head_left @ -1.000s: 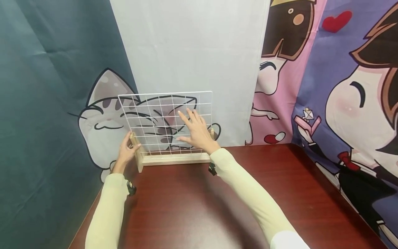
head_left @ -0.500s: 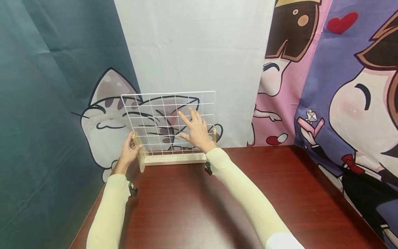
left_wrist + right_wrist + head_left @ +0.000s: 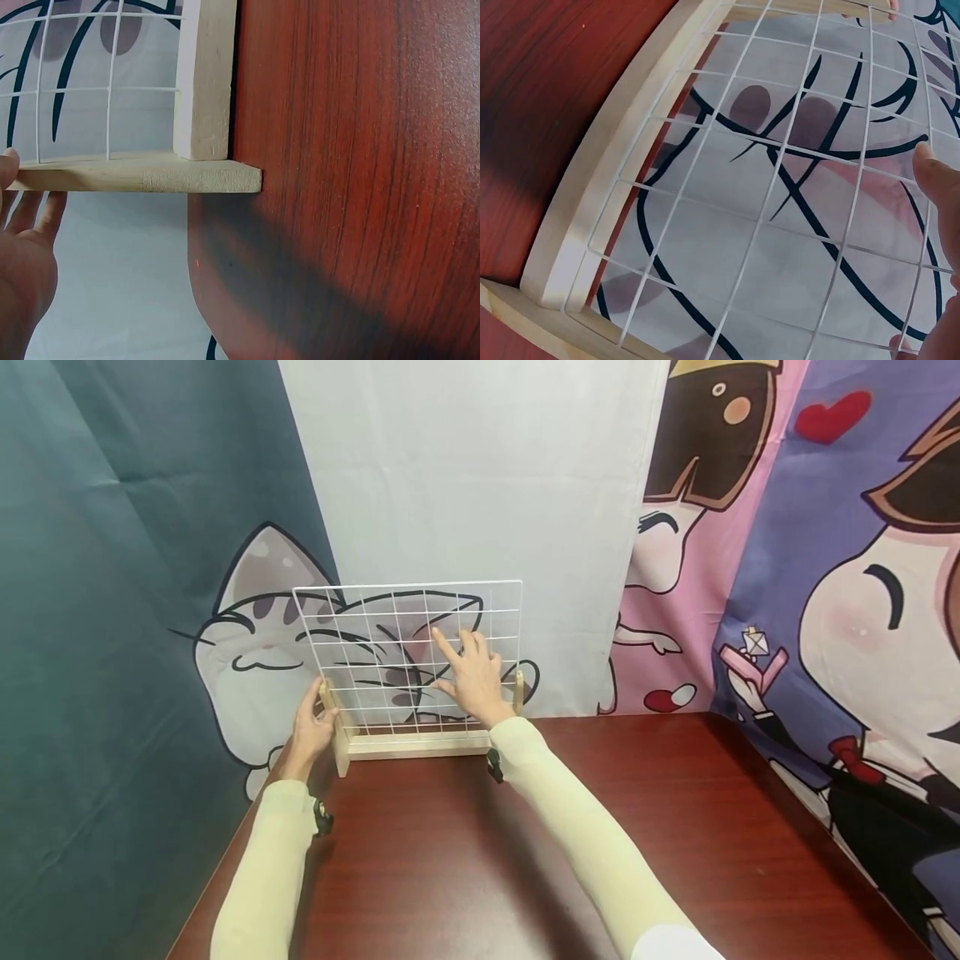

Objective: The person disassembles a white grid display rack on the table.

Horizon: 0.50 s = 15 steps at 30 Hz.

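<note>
A white wire grid panel (image 3: 408, 584) stands upright in a pale wooden stand near the back of the table. My left hand (image 3: 309, 727) grips the stand's left upright (image 3: 330, 702); the left wrist view has the thumb on one side of this wood (image 3: 135, 178) and fingers on the other. My right hand (image 3: 477, 683) is spread against the front of the grid, right of its middle, fingers slightly bent. Seen from the right wrist, the thumb (image 3: 936, 174) lies right at a wire. The bottom rail (image 3: 416, 745) joins both uprights, and my right forearm hides its right end.
The stand's right upright (image 3: 518, 689) rises just beyond my right hand. A dark red wooden table (image 3: 420, 852) lies under everything. Printed cloth (image 3: 465, 485) hangs close behind the grid and along both sides. Each wrist wears a small black camera (image 3: 322, 818).
The head view has shifted slightly, so the scene sits a little further right. My right hand's fingers have bent somewhat and its wrist moved slightly left. My left hand keeps its hold on the upright.
</note>
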Motion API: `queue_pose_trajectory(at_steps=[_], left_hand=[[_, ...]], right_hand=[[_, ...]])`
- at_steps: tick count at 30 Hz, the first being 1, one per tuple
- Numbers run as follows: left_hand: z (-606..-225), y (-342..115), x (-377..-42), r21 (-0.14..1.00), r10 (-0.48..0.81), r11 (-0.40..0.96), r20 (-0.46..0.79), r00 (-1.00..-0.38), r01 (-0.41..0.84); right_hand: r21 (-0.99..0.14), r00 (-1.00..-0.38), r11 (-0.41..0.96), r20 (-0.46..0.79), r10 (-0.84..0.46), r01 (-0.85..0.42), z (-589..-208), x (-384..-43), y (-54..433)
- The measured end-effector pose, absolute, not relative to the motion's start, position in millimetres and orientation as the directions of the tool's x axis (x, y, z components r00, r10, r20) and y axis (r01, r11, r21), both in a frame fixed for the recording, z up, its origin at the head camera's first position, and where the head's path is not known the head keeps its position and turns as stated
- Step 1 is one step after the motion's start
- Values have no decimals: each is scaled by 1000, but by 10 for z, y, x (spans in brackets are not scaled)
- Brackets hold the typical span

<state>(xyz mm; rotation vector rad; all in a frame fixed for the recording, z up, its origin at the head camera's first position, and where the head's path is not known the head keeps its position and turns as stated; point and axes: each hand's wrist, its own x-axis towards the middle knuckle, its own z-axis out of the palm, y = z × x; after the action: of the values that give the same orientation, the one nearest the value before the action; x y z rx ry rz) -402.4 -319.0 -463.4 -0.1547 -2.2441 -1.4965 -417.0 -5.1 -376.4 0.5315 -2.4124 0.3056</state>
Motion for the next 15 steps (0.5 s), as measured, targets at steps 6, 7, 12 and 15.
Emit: queue_pose_trajectory(at_steps=[6,7,12,15], left_hand=[[-4588,-3166,-3990,859,-136,387,413,-900,336],[-4584,-3166,-3985,859,-135,386,413,-901,336],[-4592,-3161,-3972,851,-140,406,418,-897,333],[-4606,-3136,-3988,845,-150,424,421,-894,327]], right_hand=[[-67,-694,903,664,-277,-424,-3796,-4192,-86],[-60,-690,906,670,-274,-419,-3802,-4194,-94],[-21,-671,931,699,-246,-363,-3847,-4197,-133],[-29,-649,941,732,-209,-336,-3889,-4210,-157]])
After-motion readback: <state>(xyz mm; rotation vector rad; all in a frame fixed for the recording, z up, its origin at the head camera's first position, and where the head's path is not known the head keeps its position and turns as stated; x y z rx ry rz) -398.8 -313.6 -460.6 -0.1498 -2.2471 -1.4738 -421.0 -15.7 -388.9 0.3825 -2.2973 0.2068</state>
